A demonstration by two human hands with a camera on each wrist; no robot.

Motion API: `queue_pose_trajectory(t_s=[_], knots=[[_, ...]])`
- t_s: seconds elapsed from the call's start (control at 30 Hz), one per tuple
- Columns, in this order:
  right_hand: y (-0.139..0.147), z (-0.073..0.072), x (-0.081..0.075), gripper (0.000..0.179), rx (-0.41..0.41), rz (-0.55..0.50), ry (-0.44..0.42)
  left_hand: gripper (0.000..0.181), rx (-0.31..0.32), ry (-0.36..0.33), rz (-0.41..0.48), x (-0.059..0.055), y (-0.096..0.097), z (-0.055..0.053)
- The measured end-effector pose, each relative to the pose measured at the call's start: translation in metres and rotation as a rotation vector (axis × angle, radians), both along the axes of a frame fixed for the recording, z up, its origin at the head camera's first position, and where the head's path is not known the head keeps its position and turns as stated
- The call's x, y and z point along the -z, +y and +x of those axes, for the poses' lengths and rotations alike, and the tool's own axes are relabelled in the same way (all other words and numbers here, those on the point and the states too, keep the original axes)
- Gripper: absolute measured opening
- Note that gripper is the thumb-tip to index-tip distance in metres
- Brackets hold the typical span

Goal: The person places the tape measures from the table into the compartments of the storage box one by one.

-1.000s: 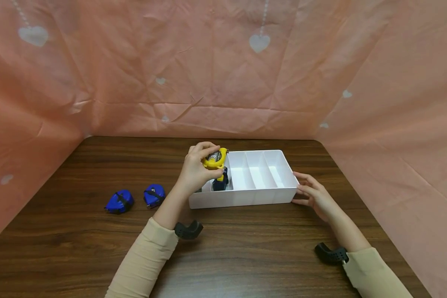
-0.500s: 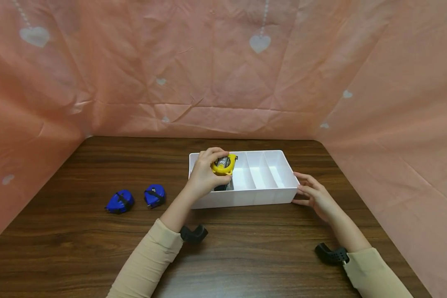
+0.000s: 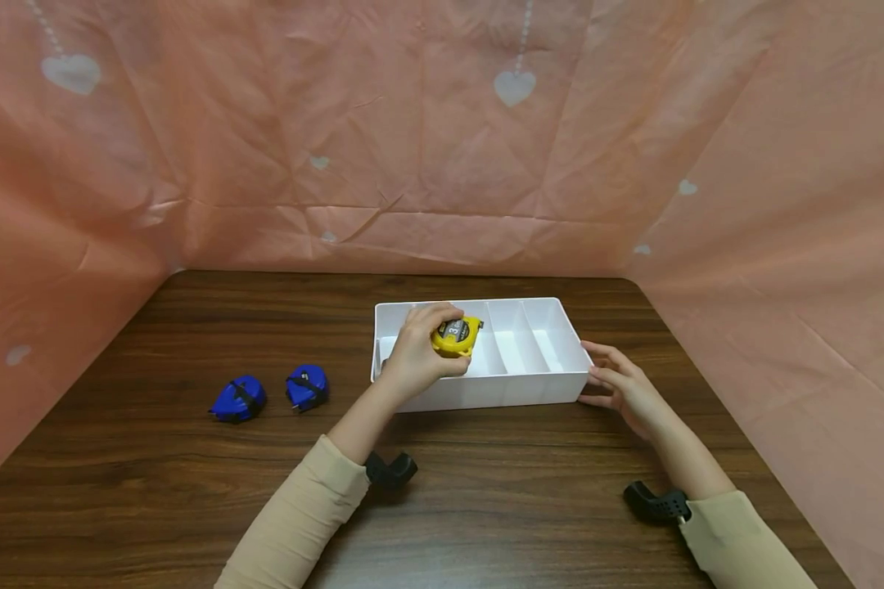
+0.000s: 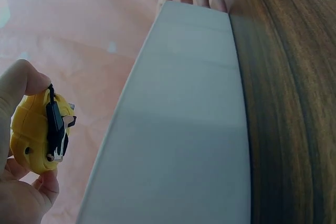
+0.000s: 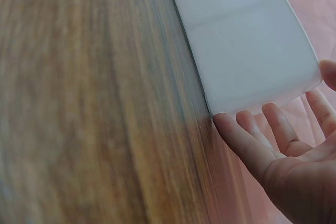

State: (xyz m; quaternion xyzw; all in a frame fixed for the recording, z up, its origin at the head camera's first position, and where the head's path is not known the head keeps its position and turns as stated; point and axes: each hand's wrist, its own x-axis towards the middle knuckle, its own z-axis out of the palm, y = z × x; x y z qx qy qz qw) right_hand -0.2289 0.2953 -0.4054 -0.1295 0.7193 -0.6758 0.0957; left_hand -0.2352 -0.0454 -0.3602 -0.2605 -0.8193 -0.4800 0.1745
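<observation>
My left hand (image 3: 416, 352) pinches a yellow tape measure (image 3: 455, 336) between thumb and fingers, its dark round label facing up. It is held over the left-middle compartments of a white divided box (image 3: 486, 392). In the left wrist view the tape measure (image 4: 31, 129) is seen edge-on, with a black clip, beside the long white wall (image 4: 184, 119). My right hand (image 3: 622, 384) rests at the box's right end; in the right wrist view its loosely spread fingers (image 5: 239, 142) touch the end wall, with the thumb at the rim. The left hand hides part of the box's inside.
Two blue drop-shaped cases with black straps, one farther left (image 3: 239, 399) and one nearer the box (image 3: 307, 388), lie on the brown wooden table (image 3: 516, 491). Pink cloth (image 3: 427, 131) hangs around the back and sides. A dark thing (image 3: 385, 362) shows inside the leftmost compartment.
My left hand has carried the yellow tape measure to the right and nearer, now covering the black-and-yellow tape measure seen earlier in the box. The right hand and the box stay in place.
</observation>
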Motion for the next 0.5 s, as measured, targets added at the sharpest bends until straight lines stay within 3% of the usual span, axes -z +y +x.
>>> queue_pose_trajectory(t_s=[0.13,0.5], knots=[[0.001,0.0,0.0,0.043,-0.003,0.0,0.005,0.058,0.008,0.009,-0.017,0.004,0.003,-0.001],[0.001,-0.001,0.001,0.043,-0.011,-0.002,0.013,0.06,0.026,-0.072,-0.065,0.011,0.008,0.0]])
